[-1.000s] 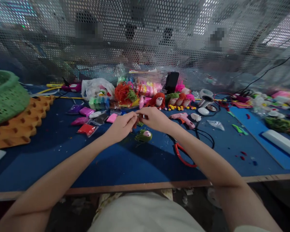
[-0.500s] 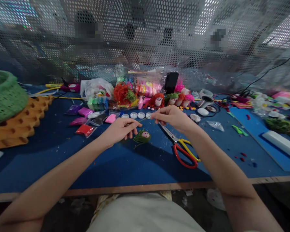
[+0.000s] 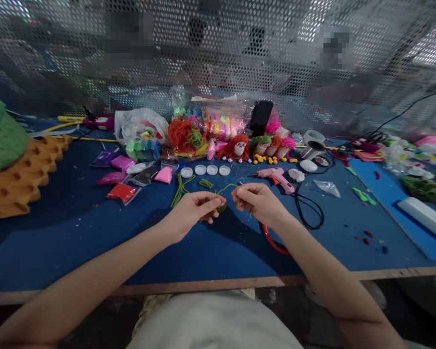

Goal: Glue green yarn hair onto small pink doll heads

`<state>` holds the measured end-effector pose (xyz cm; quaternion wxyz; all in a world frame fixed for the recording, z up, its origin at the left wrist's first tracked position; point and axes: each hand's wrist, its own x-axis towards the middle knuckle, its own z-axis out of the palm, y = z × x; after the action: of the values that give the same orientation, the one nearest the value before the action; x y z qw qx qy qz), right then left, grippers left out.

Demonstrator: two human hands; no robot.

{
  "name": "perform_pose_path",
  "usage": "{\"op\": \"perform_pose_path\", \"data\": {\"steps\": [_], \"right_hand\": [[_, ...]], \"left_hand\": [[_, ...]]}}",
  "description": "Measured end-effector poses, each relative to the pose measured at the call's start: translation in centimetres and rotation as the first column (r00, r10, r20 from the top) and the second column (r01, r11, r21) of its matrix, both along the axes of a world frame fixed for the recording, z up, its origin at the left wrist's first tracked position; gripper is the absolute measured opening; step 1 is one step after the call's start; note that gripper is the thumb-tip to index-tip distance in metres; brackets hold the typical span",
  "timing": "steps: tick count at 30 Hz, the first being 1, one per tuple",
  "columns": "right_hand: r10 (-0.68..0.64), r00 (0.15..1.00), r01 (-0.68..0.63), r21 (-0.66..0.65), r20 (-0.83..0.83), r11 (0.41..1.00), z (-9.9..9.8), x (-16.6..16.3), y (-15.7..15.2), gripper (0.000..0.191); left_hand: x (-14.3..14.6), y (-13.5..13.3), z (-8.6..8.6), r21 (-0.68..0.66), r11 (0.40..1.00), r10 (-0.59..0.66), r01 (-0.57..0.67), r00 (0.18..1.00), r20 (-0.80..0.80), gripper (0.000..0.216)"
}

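Beside hands (image 3: 227, 206): glue gun (image 3: 276, 177), scissors (image 3: 272, 240).

free: blue mat (image 3: 94, 232) near edge | blocked: doll heads (image 3: 261, 148), glue gun (image 3: 276, 177) behind

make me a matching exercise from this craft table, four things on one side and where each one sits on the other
Things:
1. green basket
2. pink glue gun
3. red packet
4. white bar

Places:
A. far right, on the lighter blue sheet
B. far left edge, above the orange foam tray
C. behind the right hand, beside a black cable
D. left of the left hand, nearest of the small packets

Pairs: 1-B, 2-C, 3-D, 4-A
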<state>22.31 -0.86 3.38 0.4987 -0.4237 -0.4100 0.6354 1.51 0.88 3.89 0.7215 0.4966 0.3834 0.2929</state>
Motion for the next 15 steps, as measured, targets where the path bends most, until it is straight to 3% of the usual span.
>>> {"op": "perform_pose_path", "data": {"steps": [9, 15], "right_hand": [[0.052, 0.999, -0.051, 0.077, -0.011, 0.996, -1.5, -1.2, -1.0, 0.026], [0.031, 1.000, -0.031, 0.070, -0.001, 0.997, -1.6, -1.5, -1.7, 0.018]], "left_hand": [[-0.4, -0.8, -1.6, 0.166, 0.986, 0.026, -0.034, 0.998, 0.052, 0.030], [-0.2, -1.0, -2.1, 0.150, 0.980, 0.115, -0.133, 0.986, 0.121, 0.032]]}}
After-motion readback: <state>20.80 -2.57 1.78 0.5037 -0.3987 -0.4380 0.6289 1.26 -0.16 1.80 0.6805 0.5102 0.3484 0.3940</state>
